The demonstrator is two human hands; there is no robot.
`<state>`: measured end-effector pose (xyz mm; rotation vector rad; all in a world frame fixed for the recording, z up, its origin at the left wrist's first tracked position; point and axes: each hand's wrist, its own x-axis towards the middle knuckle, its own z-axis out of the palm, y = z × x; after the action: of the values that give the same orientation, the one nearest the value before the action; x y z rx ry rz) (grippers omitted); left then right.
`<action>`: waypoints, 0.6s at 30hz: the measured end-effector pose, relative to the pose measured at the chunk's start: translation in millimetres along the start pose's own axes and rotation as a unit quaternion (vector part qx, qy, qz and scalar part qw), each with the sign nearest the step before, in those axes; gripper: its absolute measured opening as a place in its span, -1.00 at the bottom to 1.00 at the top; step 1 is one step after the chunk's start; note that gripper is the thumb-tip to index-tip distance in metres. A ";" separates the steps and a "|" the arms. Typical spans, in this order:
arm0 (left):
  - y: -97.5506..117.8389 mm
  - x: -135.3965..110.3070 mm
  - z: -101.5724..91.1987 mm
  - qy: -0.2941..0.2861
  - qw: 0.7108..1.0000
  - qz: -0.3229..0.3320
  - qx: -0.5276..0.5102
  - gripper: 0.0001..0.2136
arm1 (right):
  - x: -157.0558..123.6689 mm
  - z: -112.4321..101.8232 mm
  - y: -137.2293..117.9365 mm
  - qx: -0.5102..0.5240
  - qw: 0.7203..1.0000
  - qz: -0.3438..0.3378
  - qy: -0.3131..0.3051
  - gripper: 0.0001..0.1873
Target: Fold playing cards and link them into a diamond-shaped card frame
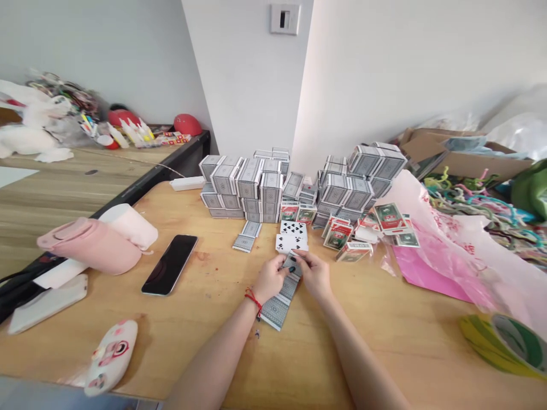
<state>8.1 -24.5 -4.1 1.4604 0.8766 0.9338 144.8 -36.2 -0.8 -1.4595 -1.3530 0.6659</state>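
My left hand [270, 279] and my right hand [315, 274] meet over the middle of the wooden table [205, 336], both pinching the far end of a long row of face-down playing cards [280, 304] that runs back toward me. A red string circles my left wrist. Just beyond my fingers lie face-up spade cards [292, 235]. A short face-down stack [247, 236] lies to the left of those. Behind them rise piles of grey card boxes [248, 187], with a second heap [356, 179] to the right.
A black phone [170, 264] lies left of my hands, beside a pink roll [92, 245] and a small pink-and-white device [111, 356]. Opened red and green card packs [354, 230] sit right, next to a pink plastic bag [444, 250]. Tape rolls [508, 344] are at far right.
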 end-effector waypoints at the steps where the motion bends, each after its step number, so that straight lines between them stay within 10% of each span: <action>1: -0.2 -0.1 0.1 0.001 1.000 -0.001 0.000 -0.75 | 0.0 0.1 0.3 0.002 1.000 0.004 0.000 -0.75; 18: 5.9 -1.5 1.7 0.004 1.000 -0.026 -0.013 -0.81 | 0.6 1.4 -4.1 0.006 0.999 0.047 0.010 -0.80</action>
<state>9.1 -27.1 1.6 1.4062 0.9027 0.9096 142.1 -35.7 2.6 -1.5238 -1.2699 0.7165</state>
